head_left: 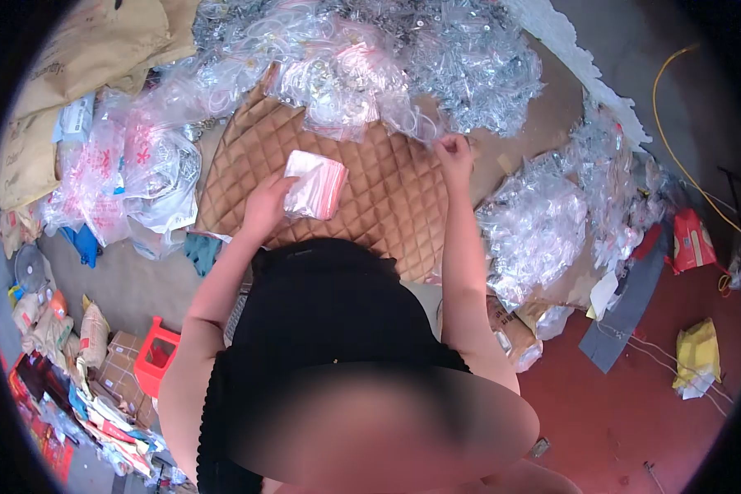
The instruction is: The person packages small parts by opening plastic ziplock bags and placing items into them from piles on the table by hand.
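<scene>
A stack of small clear zip bags with red edges (325, 188) lies on the brown quilted cloth in front of me. My left hand (267, 202) is at the stack's left side, its fingers closed at the edge of the bags. Farther right, my right hand (454, 155) has its fingertips pinched together; whatever is between them is too small to make out. Just beyond it is a large heap of small silvery pieces (490, 82), with filled clear bags (350, 90) to its left.
More filled clear bags (535, 222) are piled at the right. Bulging plastic bags with red print (128, 173) stand at the left below brown paper sacks (99, 53). A red stool (154, 354) is at the lower left; a yellow cable (663, 115) runs along the right.
</scene>
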### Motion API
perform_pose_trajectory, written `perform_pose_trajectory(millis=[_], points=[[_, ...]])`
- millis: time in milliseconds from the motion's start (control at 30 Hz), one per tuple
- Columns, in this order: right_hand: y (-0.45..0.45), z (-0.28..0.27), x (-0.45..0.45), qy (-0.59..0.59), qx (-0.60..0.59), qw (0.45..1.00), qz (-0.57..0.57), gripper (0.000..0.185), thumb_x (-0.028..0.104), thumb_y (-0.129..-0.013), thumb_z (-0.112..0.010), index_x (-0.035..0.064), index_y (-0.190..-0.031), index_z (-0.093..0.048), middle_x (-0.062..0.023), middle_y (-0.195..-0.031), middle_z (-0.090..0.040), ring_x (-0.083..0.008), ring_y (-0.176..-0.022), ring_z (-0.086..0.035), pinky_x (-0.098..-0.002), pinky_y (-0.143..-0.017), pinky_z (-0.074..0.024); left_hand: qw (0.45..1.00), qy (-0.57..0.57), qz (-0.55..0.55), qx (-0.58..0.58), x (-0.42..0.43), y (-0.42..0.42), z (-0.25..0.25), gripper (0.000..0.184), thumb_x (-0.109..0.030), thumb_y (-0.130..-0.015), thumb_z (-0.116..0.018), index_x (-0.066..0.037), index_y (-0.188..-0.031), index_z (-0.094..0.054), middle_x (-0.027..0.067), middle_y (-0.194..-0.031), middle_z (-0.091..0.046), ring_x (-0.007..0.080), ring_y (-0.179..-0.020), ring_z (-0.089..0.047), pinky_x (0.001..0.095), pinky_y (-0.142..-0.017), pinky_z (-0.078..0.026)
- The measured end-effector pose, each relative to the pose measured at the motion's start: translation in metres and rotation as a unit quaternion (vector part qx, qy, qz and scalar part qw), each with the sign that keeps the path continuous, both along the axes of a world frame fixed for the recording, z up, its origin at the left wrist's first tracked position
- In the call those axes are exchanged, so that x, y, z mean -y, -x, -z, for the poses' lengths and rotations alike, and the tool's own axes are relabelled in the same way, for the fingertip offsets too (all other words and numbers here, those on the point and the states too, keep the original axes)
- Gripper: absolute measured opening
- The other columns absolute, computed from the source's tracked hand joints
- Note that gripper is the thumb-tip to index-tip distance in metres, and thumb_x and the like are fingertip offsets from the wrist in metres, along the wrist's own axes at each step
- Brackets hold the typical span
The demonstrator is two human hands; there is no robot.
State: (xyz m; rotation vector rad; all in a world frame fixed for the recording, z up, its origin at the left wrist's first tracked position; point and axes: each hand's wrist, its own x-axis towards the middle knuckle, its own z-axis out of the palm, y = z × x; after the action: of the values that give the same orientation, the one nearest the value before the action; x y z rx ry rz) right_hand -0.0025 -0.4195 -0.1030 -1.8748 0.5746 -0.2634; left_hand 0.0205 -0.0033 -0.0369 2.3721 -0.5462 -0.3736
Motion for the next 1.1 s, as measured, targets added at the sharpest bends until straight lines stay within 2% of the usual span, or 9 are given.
perform_pose_trajectory(millis=[167, 433, 533, 600, 767, 867, 933, 1033, 1100], points=[[0.070, 0.038, 0.031, 0.057, -0.036, 0.997, 0.031, 0.026, 0.007, -0.082, -0.074, 0.0035, -0.105, -0.062, -0.0051, -0.088, -0.065, -0.0161, -0.080, -0.063, -0.0308, -0.073, -0.0517, 0.995, 0.063, 0.018, 0.076, 0.001, -0.020, -0.008, 0.019, -0.003, -0.082, -0.060, -0.007, -0.098, -0.071, 0.0124, -0.090, -0.063, 0.0310, -0.084, -0.064, 0.0382, -0.071, -0.050], [0.044, 0.063, 0.028, 0.183, -0.119, 0.976, 0.009, 0.044, 0.023, -0.074, -0.076, 0.0027, -0.111, -0.066, -0.0157, -0.100, -0.071, -0.0309, -0.092, -0.068, -0.0370, -0.081, -0.0526, 0.971, 0.162, -0.144, -0.101, 0.026, -0.034, -0.056, 0.009, -0.009, -0.084, -0.072, -0.003, -0.091, -0.071, 0.0114, -0.079, -0.064, 0.0237, -0.070, -0.064, 0.0301, -0.060, -0.048], [0.054, 0.046, 0.024, 0.120, -0.206, 0.970, -0.046, 0.046, 0.025, -0.069, -0.078, 0.0036, -0.108, -0.068, -0.0151, -0.095, -0.072, -0.0316, -0.087, -0.069, -0.0377, -0.078, -0.0534, 0.975, 0.173, -0.058, 0.124, 0.037, -0.035, -0.064, 0.014, -0.010, -0.080, -0.078, -0.001, -0.084, -0.068, 0.0100, -0.077, -0.062, 0.0200, -0.067, -0.063, 0.0283, -0.059, -0.047], [0.060, 0.034, 0.028, 0.113, -0.261, 0.953, -0.103, 0.045, 0.014, -0.074, -0.079, -0.0001, -0.114, -0.063, -0.0084, -0.092, -0.070, -0.0156, -0.079, -0.065, -0.0300, -0.067, -0.0526, 0.985, 0.149, -0.031, 0.078, 0.023, -0.025, -0.059, 0.016, -0.011, -0.079, -0.079, -0.001, -0.082, -0.066, 0.0102, -0.078, -0.062, 0.0207, -0.069, -0.063, 0.0291, -0.060, -0.048], [0.115, 0.040, 0.061, 0.052, -0.253, 0.965, 0.044, 0.042, 0.013, -0.075, -0.078, -0.0012, -0.111, -0.064, -0.0081, -0.091, -0.069, -0.0149, -0.077, -0.064, -0.0292, -0.064, -0.0514, 0.995, 0.074, -0.056, 0.022, 0.006, -0.009, -0.049, 0.018, -0.011, -0.080, -0.078, -0.003, -0.082, -0.062, 0.0099, -0.081, -0.061, 0.0244, -0.071, -0.064, 0.0328, -0.063, -0.050], [0.132, 0.040, 0.065, -0.013, -0.231, 0.971, 0.053, 0.037, 0.013, -0.077, -0.076, -0.0008, -0.109, -0.065, -0.0085, -0.090, -0.069, -0.0159, -0.078, -0.065, -0.0300, -0.066, -0.0517, 0.942, 0.266, -0.202, -0.019, 0.015, -0.011, -0.052, 0.016, -0.011, -0.081, -0.077, -0.004, -0.086, -0.063, 0.0094, -0.086, -0.060, 0.0246, -0.074, -0.062, 0.0304, -0.063, -0.051], [0.129, 0.038, 0.063, -0.107, -0.194, 0.974, 0.040, 0.034, 0.013, -0.079, -0.076, -0.0004, -0.108, -0.066, -0.0090, -0.091, -0.069, -0.0169, -0.079, -0.066, -0.0302, -0.067, -0.0521, 0.973, 0.115, -0.083, 0.182, 0.011, -0.022, -0.070, 0.014, -0.012, -0.082, -0.075, -0.005, -0.085, -0.063, 0.0078, -0.092, -0.059, 0.0247, -0.084, -0.061, 0.0340, -0.080, -0.053], [0.108, 0.032, 0.041, 0.189, -0.166, 0.967, 0.032, 0.028, 0.015, -0.081, -0.075, 0.0004, -0.103, -0.068, -0.0073, -0.088, -0.069, -0.0157, -0.076, -0.065, -0.0292, -0.067, -0.0511, 0.929, -0.037, -0.033, 0.367, 0.013, -0.027, -0.086, 0.008, -0.010, -0.082, -0.071, -0.007, -0.087, -0.064, 0.0075, -0.096, -0.060, 0.0260, -0.097, -0.059, 0.0442, -0.100, -0.044], [0.097, 0.024, 0.031, 0.554, -0.091, 0.827, -0.013, 0.022, 0.017, -0.084, -0.075, 0.0012, -0.098, -0.069, -0.0042, -0.082, -0.067, -0.0124, -0.072, -0.062, -0.0266, -0.065, -0.0487, 0.940, -0.007, -0.010, 0.340, 0.011, -0.031, -0.079, 0.007, -0.010, -0.082, -0.069, -0.009, -0.089, -0.067, 0.0072, -0.096, -0.060, 0.0258, -0.100, -0.058, 0.0478, -0.105, -0.038]])
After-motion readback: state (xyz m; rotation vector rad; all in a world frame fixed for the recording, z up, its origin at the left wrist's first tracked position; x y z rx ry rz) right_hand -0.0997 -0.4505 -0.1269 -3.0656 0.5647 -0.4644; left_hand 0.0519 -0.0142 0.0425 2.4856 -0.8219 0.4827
